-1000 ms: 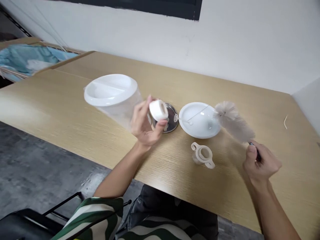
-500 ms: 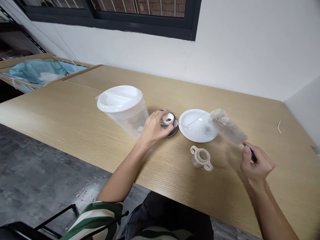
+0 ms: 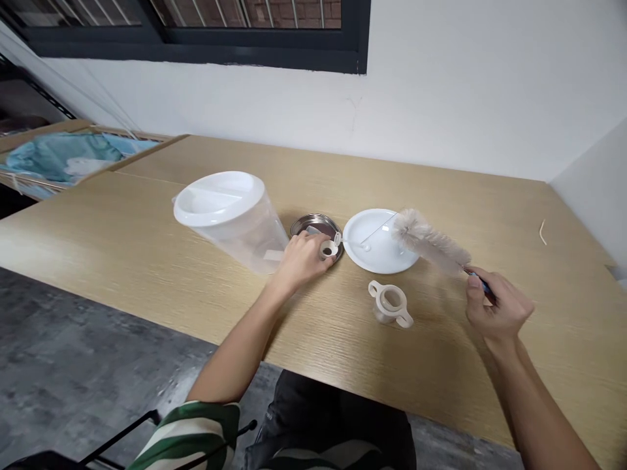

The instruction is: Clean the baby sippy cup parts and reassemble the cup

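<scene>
Down from where it was held up a second ago, the white ring (image 3: 334, 248) is now at the near right edge of the metal dish (image 3: 317, 217), and it has shifted towards me across the dish since the last frame. From my end of the feed, the left hand (image 3: 300, 262) has its thumb and fingers pinched round the ring; I can't tell whether the dish takes any of its weight. My right hand (image 3: 500, 305) is wrapped round the dark handle of the bristle brush (image 3: 435, 247), its head by the right side of the white bowl (image 3: 379, 260). A thin rod (image 3: 355, 245) reaches from the bowl towards the ring.

I read the step in hand as placing or steadying the ring at the dish, the brush simply held aside. From here, any move of the ring calls for a light, level pinch that clears the rod's end, and the brush needs to stay off the bowl.

Left of the dish leans the clear container (image 3: 235, 235) under its white lid (image 3: 220, 199); the two-eared cup (image 3: 390, 304) sits nearer me than the bowl. A bent pale strip (image 3: 542, 232) lies far right on the table (image 3: 147, 228).

I find no readable brand; a pale patch low on the container may be a label, but I make out no writing.
</scene>
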### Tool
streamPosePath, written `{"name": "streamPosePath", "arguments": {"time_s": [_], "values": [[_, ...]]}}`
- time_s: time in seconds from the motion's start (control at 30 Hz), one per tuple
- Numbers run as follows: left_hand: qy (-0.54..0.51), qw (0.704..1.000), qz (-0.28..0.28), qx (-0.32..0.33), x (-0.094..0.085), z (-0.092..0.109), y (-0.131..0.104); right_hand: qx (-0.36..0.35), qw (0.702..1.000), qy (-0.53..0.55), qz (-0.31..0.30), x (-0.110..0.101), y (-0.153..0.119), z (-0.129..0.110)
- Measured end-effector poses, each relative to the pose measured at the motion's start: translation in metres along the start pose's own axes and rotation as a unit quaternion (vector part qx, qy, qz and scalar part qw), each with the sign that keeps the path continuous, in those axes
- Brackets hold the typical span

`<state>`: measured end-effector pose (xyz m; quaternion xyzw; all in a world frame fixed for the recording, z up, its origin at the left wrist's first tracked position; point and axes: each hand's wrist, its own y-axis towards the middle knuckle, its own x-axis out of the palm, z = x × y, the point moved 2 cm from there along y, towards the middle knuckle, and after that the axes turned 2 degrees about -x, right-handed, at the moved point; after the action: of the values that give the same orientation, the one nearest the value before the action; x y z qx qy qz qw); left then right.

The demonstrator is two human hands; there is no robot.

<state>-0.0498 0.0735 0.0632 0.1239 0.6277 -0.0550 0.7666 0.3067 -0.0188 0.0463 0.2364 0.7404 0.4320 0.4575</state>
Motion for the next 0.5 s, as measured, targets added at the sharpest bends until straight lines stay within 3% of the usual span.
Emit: {"name": "streamPosePath", "arguments": {"time_s": [0.17,0.37,0.5], "values": [[-0.038,0.999,0.001,0.017,0.014,0.000,0.005,-0.006,1.000,0.007,0.014,0.000,0.002,0.003],[-0.038,0.999,-0.022,-0.018,0.022,-0.005,0.009,0.009,0.999,-0.019,0.039,-0.001,0.001,0.015],[-0.061,0.997,-0.045,-0.005,0.028,-0.006,0.011,0.044,0.998,-0.025,0.047,-0.002,0.000,0.023]]}}
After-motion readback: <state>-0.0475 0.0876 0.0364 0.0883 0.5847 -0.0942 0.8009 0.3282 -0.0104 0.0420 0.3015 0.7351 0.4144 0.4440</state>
